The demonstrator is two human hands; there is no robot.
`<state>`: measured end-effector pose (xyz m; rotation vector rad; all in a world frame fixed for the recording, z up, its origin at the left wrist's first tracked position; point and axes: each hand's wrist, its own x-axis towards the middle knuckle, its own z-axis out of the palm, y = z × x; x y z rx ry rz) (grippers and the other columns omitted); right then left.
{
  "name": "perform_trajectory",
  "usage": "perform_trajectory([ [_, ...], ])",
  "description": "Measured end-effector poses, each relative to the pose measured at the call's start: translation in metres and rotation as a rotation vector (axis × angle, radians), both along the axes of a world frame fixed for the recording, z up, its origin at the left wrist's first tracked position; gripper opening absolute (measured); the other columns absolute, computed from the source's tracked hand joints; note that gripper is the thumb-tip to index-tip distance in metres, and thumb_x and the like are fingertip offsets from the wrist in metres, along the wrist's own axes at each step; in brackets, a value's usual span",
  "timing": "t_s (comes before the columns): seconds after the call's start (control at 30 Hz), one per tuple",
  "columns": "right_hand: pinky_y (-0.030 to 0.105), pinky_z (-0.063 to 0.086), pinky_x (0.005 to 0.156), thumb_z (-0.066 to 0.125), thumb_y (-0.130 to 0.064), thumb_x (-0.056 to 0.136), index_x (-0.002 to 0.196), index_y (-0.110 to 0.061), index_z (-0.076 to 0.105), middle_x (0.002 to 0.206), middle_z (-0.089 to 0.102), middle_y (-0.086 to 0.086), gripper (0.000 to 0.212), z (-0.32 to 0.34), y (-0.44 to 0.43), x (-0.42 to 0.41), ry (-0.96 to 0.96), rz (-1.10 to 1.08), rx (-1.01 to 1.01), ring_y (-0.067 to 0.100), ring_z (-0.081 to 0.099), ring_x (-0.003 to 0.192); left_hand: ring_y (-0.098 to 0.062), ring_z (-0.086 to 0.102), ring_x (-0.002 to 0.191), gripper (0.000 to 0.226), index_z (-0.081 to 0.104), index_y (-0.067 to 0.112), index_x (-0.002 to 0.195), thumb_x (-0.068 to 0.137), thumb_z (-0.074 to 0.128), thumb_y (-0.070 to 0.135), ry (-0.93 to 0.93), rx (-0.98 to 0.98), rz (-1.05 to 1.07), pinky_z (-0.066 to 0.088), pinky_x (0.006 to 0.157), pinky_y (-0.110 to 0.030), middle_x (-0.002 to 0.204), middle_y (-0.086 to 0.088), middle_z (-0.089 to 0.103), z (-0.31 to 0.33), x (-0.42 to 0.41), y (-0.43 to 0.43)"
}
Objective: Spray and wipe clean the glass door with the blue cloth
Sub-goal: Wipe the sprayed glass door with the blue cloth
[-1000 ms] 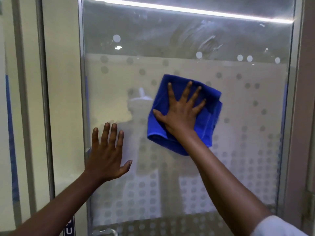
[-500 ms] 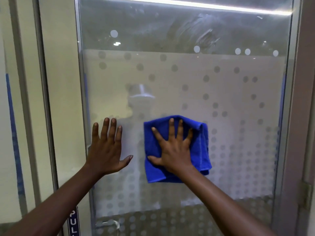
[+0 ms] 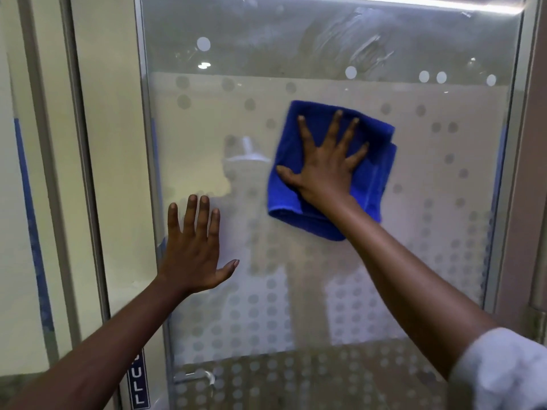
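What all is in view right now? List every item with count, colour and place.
glass door: 1, frosted with grey dots, centre
smears: 1 patch, whitish, top right of glass
blue cloth: 1, blue, flat on glass, right of centre
door handle: 1, silver, bottom left of glass
PULL sign: 1, dark blue, bottom left frame
white sleeve: 1, bottom right
hands: left hand bare on glass; right hand spread on cloth
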<state>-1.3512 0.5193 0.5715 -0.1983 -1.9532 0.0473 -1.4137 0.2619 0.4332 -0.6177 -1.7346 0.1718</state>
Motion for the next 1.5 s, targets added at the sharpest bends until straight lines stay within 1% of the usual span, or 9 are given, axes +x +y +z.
perform_trajectory([
  [0.17,0.079,-0.002,0.101,0.047,-0.083,0.061,0.151,-0.042,0.011,0.161,0.000,0.024,0.106,-0.042,-0.057,-0.009,-0.009,0.042,0.283,0.053,-0.006,0.143,-0.048,0.004,0.149,0.106,0.011,-0.004,0.152,0.085,0.036,0.073,-0.011,-0.012,0.010,0.003,0.116,-0.069,0.161,-0.031,0.004,0.000,0.000,-0.003],
  [0.4,0.083,0.002,0.099,0.046,-0.080,0.062,0.151,-0.044,0.010,0.161,0.000,0.023,0.102,-0.139,-0.017,0.000,-0.097,0.079,0.444,0.051,-0.011,0.144,-0.049,0.004,0.148,0.096,0.011,-0.004,0.153,0.091,0.030,0.067,0.014,-0.023,0.016,0.002,0.116,-0.069,0.161,-0.031,0.004,0.001,0.002,-0.002],
  [0.8,0.081,0.005,0.099,0.047,-0.084,0.056,0.148,-0.050,0.004,0.161,-0.015,0.018,0.107,-0.139,0.041,0.028,-0.198,0.031,-0.079,0.043,-0.020,0.145,-0.049,0.005,0.148,0.092,0.012,-0.004,0.152,0.094,0.026,0.065,-0.117,-0.010,0.084,0.007,0.115,-0.071,0.159,-0.033,0.009,0.003,0.018,0.003],
  [0.93,0.079,0.009,0.100,0.033,-0.085,0.070,0.147,-0.053,0.002,0.161,-0.016,0.014,0.089,-0.133,0.036,0.034,-0.205,0.107,-0.109,0.040,-0.020,0.145,-0.054,0.012,0.145,0.087,0.035,-0.007,0.139,0.089,0.030,0.063,-0.297,0.206,0.098,0.009,0.113,-0.071,0.154,-0.038,0.020,0.004,0.048,0.039],
  [1.03,0.078,0.010,0.101,0.018,-0.073,0.088,0.146,-0.053,0.007,0.163,-0.010,0.011,0.062,-0.129,0.039,0.039,-0.199,0.171,-0.128,0.039,-0.014,0.146,-0.053,0.026,0.138,0.074,0.052,-0.002,0.124,0.085,0.037,0.059,-0.344,0.287,0.057,0.023,0.109,-0.068,0.146,-0.036,0.035,0.007,0.075,0.082],
  [1.17,0.077,0.014,0.101,0.035,-0.034,0.100,0.147,-0.047,0.015,0.163,-0.002,0.013,0.052,-0.130,0.046,0.043,-0.183,0.197,-0.093,0.038,-0.005,0.147,-0.043,0.056,0.100,0.064,0.057,-0.002,0.115,0.082,0.043,0.051,-0.373,0.247,-0.029,0.050,0.077,-0.050,0.115,-0.026,0.061,0.012,0.104,0.136],
  [1.23,0.075,0.016,0.101,0.041,-0.014,0.093,0.146,-0.039,0.020,0.162,0.007,0.015,0.063,-0.130,0.051,0.046,-0.145,0.232,-0.111,0.039,0.003,0.146,-0.039,0.059,0.090,0.061,0.055,-0.003,0.120,0.085,0.052,0.048,-0.408,0.305,-0.084,0.050,0.067,-0.045,0.105,-0.021,0.064,0.017,0.110,0.160],
  [1.37,0.060,0.035,0.098,0.049,0.011,0.071,0.140,-0.019,0.038,0.140,0.038,0.027,0.076,-0.129,0.064,0.054,0.067,0.292,-0.194,0.044,0.032,0.127,-0.036,0.065,0.093,0.056,0.046,0.005,0.127,0.089,0.060,0.043,-0.561,0.515,-0.179,0.045,0.063,-0.040,0.103,-0.014,0.069,0.027,0.107,0.191],
  [1.5,0.031,0.030,0.102,0.067,0.005,0.075,0.140,-0.001,0.035,0.137,0.033,0.026,0.072,-0.133,0.089,0.057,0.190,0.296,-0.425,0.038,0.030,0.122,-0.033,0.067,0.085,0.036,0.054,0.013,0.115,0.088,0.063,0.036,-0.682,0.678,-0.284,0.041,0.063,-0.033,0.092,-0.004,0.071,0.024,0.104,0.201],
])
